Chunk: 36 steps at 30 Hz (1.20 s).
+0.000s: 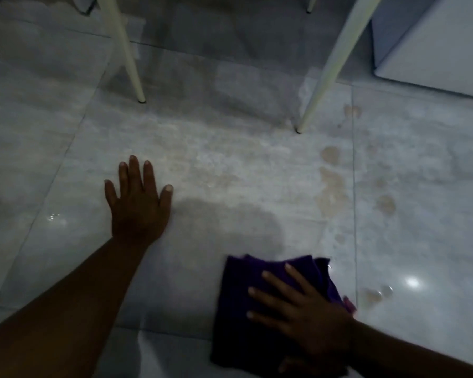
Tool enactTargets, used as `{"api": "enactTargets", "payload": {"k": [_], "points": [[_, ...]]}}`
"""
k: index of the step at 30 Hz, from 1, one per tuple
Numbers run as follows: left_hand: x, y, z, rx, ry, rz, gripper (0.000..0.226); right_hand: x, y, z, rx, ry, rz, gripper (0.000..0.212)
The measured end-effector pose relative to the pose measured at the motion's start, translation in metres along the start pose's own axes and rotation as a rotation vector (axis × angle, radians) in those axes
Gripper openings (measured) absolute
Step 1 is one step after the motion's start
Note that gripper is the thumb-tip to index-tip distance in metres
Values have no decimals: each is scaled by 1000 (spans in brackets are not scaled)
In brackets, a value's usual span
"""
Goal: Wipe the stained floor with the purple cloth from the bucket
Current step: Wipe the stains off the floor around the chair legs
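My right hand [301, 312] lies flat on the purple cloth [260, 304], fingers spread, palm pressing it to the floor [230, 165] at the lower centre of the frame; nothing is pinched, the cloth is only held down. My left hand [138, 203] is planted on bare tile at centre left, fingers splayed, holding nothing, apparently taking my weight.

Step in hand, as I judge it: wiping. The cloth sits well below and left of the main tan stains [332, 192], which run in a loose column at centre right along a tile joint; a smaller wet patch [373, 296] lies just right of the cloth.

To do it well: keep the palm flat so the whole cloth bears on the tile; push up and right toward the column in overlapping strokes; take the near patch first, since it is closest; refold when a face is soiled, so the stain is not smeared; work around the nearer chair leg [336, 61], whose foot stands just above the stains.

Count: cloth, one; hands, two; chair legs fully seen, two, the second [123, 47] at upper left, with a possible third tip at the top edge; distinct tan blotches, roughly seven, edges too faint for certainty; bucket, none in view.
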State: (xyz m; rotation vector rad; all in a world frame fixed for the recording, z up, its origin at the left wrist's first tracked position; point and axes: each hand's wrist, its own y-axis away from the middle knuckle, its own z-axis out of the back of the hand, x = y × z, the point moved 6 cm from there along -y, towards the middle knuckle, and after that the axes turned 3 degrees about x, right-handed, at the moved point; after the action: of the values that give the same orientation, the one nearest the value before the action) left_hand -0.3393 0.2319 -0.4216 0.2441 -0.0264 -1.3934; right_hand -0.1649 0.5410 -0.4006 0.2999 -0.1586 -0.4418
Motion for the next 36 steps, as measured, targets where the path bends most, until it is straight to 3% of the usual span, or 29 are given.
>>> {"api": "enactTargets", "payload": {"k": [2,4,8,12,14,18,20,22,25,30,33,36], "points": [[7,-2,2,29,62,-6,77,-7,30,-9,32,-17,59,79],[10,5,4,26,112,-52,76,-40,43,-11,30,-63,7,80],[-41,66,5,-27,42,-310,69,-139,67,-13,66,-115,-467,86],[-99,111,-23,86,28,-395,68,-162,53,-6,36,-195,-773,87],[-109,118,-34,106,-36,-377,70,-138,41,-6,8,-189,-734,89],[-108,119,-37,77,-52,-354,70,-44,61,-27,-8,-146,-255,84],[-108,119,-36,70,-44,-347,70,-26,97,-39,15,-117,-143,82],[-109,120,-33,43,-25,-342,69,-49,132,-49,17,-93,-210,83],[-114,114,-25,-23,-11,-322,65,-125,174,-53,16,-159,-516,86],[-147,78,-15,-48,-38,-363,55,-224,161,-39,-26,-232,-864,88],[-173,44,-12,-13,-12,-366,59,-257,118,-25,-85,-265,-916,91],[-186,9,-8,9,21,-305,61,-271,63,-9,-111,-230,-837,90]]}}
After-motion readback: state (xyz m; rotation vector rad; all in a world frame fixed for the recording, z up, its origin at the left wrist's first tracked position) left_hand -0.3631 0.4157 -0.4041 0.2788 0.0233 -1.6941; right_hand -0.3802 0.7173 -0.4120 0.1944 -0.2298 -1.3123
